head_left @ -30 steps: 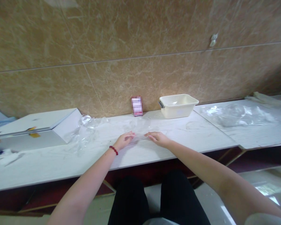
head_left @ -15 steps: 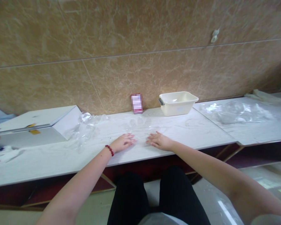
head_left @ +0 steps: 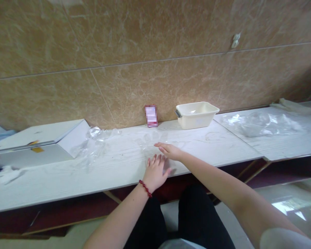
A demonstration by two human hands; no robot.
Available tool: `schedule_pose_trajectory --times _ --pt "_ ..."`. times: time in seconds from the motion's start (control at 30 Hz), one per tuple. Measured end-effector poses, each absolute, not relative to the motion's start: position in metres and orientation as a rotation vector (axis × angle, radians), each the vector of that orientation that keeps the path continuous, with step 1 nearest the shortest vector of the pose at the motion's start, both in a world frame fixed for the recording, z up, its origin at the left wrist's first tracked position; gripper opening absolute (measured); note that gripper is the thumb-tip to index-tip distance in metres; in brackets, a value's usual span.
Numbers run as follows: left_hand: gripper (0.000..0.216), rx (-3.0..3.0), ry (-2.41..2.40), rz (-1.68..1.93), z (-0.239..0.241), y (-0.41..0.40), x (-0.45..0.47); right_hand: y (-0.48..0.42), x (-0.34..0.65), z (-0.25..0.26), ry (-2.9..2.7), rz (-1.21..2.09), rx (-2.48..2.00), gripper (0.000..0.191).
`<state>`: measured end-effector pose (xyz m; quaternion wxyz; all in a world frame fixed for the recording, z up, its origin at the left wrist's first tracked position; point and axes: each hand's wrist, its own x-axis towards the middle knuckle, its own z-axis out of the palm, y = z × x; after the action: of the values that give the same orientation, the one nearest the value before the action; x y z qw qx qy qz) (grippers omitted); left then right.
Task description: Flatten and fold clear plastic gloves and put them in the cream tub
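The left hand (head_left: 155,172) is nearest, palm down over the white counter (head_left: 54,185) with fingers spread wide, and at its one o'clock the right hand (head_left: 169,151) keeps its fingers close together — whether those grip anything, I cannot tell. Clear plastic film (head_left: 147,144) lies faintly visible just beyond, at the left hand's twelve, with crumpled plastic (head_left: 94,143) at ten. Farther off, near the wall (head_left: 134,91), a blurred red-edged packet (head_left: 151,116) stands at twelve — a cream tub (head_left: 198,122) at one.
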<state>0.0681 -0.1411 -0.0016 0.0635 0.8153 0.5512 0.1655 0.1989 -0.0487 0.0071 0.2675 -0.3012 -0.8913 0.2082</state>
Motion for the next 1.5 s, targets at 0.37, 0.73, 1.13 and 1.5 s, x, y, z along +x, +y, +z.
schedule_pose_trajectory --times 0.37,0.73,1.13,1.5 --pt "0.068 2.488 1.842 0.402 -0.016 -0.156 0.085 -0.025 0.182 -0.017 -2.837 0.430 -0.711 0.040" --pt "0.070 2.467 1.943 0.283 -0.016 -0.158 0.089 0.024 0.207 -0.022 -2.908 0.080 -0.870 0.051" --pt "0.071 2.482 1.894 0.339 -0.019 -0.157 0.087 0.064 0.220 -0.021 -2.838 0.136 -1.233 0.055" --pt "0.052 1.979 1.799 0.864 -0.021 -0.149 0.070 0.035 0.204 0.015 -2.219 0.072 -1.373 0.030"
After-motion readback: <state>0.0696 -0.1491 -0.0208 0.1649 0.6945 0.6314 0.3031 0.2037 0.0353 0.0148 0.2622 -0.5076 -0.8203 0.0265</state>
